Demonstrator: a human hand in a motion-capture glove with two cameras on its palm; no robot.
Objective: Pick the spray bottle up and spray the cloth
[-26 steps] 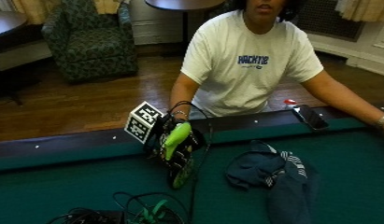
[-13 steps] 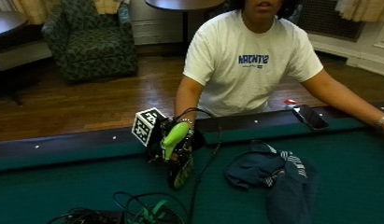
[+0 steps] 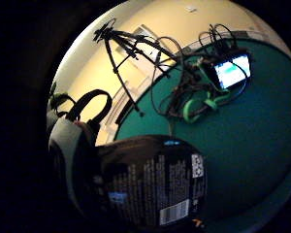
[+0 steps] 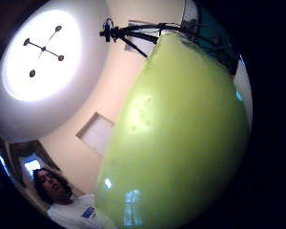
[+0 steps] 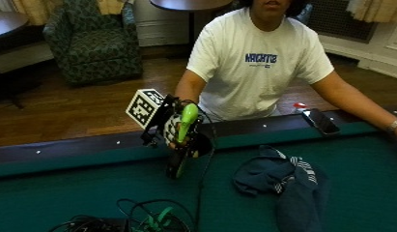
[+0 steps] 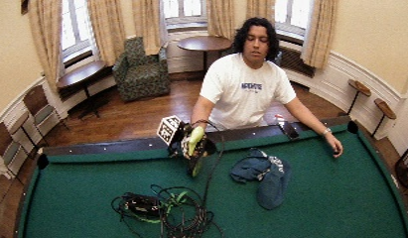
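Note:
My gloved right hand point(image 5: 171, 128) grips the spray bottle point(image 5: 179, 160) by its neck, near the table's rail in front of the person. The bottle has a lime-green head point(image 5: 188, 120) and a black body, and it hangs tilted just above the green felt point(image 5: 76, 193). In the little finger side palm view the black labelled bottle body point(image 3: 155, 187) is close to the palm. The bottle's green head point(image 4: 181, 143) fills the thumb side palm view. A dark blue cloth point(image 5: 283, 178) lies crumpled on the felt to the right of the bottle, apart from it. In the wide outside view the bottle point(image 6: 196, 148) is left of the cloth point(image 6: 263, 174).
A phone point(image 5: 320, 122) lies on the dark rail point(image 5: 69, 150) beside the cloth. A tangle of black and green cables point(image 6: 165, 210) with a lit screen point(image 3: 231, 70) sits on the felt at the near side. The person's bare hand point(image 6: 335, 147) rests on the felt far right.
My hand has risen a little with the spray bottle in it, so the bottle's base is higher over the felt. The cloth has not moved.

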